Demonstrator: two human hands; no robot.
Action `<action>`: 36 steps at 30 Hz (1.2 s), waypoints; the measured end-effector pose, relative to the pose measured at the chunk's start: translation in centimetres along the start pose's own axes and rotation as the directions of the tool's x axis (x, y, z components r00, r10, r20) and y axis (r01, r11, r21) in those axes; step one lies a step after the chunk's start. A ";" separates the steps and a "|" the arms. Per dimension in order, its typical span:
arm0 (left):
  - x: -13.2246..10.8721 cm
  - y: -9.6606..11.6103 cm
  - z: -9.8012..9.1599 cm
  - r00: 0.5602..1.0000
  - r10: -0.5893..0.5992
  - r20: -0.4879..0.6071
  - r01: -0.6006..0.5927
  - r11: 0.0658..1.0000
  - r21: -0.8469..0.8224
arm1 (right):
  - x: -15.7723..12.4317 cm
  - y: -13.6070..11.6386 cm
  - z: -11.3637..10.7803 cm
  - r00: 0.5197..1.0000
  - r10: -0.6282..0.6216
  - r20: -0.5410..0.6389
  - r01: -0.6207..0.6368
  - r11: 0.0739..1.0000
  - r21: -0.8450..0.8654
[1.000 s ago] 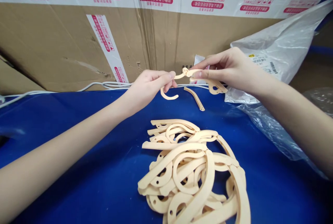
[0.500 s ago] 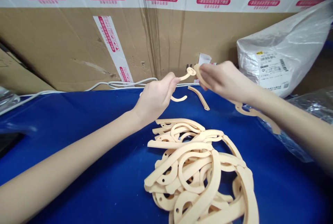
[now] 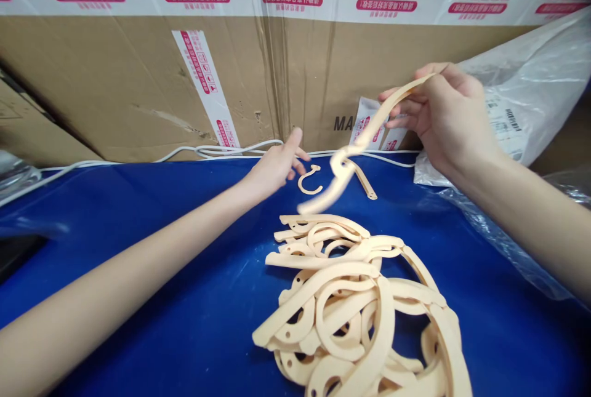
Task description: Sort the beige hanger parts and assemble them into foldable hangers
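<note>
My right hand [image 3: 450,111] pinches one end of a long cream plastic hanger arm [image 3: 373,126] between thumb and fingers. It is held up and slants down to the left, its lower end slightly blurred. A curved notch shows midway along it. My left hand [image 3: 274,166] is open, thumb raised and fingers apart, just above the blue surface. Close to its fingertips lies a loose cream hook [image 3: 301,184]. A cream strip [image 3: 365,181] lies behind the raised arm, partly hidden by it. Nearer to me sits a heap of cream hanger parts [image 3: 323,274], several overlapping.
A large cardboard box [image 3: 138,83] with printed tape stands along the back of the blue tabletop [image 3: 161,292]. A white cable [image 3: 175,151] runs at its foot. At the right are a white plastic bag [image 3: 530,71] and clear wrap [image 3: 517,261]. A dark object [image 3: 18,255] lies at left.
My left hand has let go of a cream piece with a round end and opened. My right hand has risen and moved right, swinging the hanger arm across to the left.
</note>
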State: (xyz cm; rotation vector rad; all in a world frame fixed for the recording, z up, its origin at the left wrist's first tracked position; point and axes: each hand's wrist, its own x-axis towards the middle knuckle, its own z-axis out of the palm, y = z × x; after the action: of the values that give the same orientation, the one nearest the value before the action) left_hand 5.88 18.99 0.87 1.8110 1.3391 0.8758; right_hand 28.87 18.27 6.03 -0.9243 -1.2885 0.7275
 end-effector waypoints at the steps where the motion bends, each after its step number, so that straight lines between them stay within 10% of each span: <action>1: 0.1 0.5 -0.3 0.995 -0.034 0.098 0.046 0.991 -0.125 | 0.0 0.2 0.0 0.999 -0.010 -0.033 0.010 1.000 0.018; 4: 0.0 1.8 -1.1 0.932 -0.044 0.360 0.241 0.816 -0.526 | 0.1 0.9 -0.2 0.995 -0.086 -0.053 0.085 0.996 -0.012; 8: -0.9 3.0 -1.5 0.947 -0.034 0.320 0.248 0.712 -0.657 | -0.6 1.3 -0.1 0.941 -0.310 0.136 0.338 0.872 -0.353; 13: -2.2 3.9 -0.3 0.981 -0.058 0.185 0.147 0.846 -0.513 | -3.3 0.7 1.1 0.776 -0.287 0.562 0.604 0.079 -0.793; 17: -3.1 4.6 1.0 0.969 -0.093 0.229 0.184 0.890 -0.416 | -4.8 0.5 2.2 0.731 -0.101 0.675 0.663 -0.133 -0.737; 21: -3.5 4.2 1.9 0.990 -0.007 0.138 0.050 0.948 -0.314 | -5.0 0.3 2.6 0.774 0.011 0.633 0.632 0.023 -0.774; 25: -3.6 3.5 1.6 0.958 0.283 -0.045 -0.278 0.956 0.091 | -3.9 0.6 2.1 0.810 0.156 0.565 0.368 0.615 -0.698; 27: -3.3 3.4 0.6 0.944 0.312 -0.106 -0.274 0.922 0.274 | -2.9 1.1 1.5 0.839 0.261 0.476 0.115 0.771 -0.626; 32: -1.3 1.9 -4.2 0.995 -0.082 -0.059 0.091 0.983 0.162 | -0.1 2.9 -0.6 0.947 0.128 0.294 0.117 0.714 -0.690; 36: -0.1 -1.1 -6.8 0.973 -0.229 0.016 0.224 0.962 0.154 | 1.1 3.1 -2.1 0.940 -0.046 0.338 0.306 0.552 -0.775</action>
State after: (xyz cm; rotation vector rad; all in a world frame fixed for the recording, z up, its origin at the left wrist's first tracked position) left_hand -0.37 20.14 3.48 1.7322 1.5916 0.6337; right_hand 31.24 20.32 3.74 -1.4367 -2.0218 0.0219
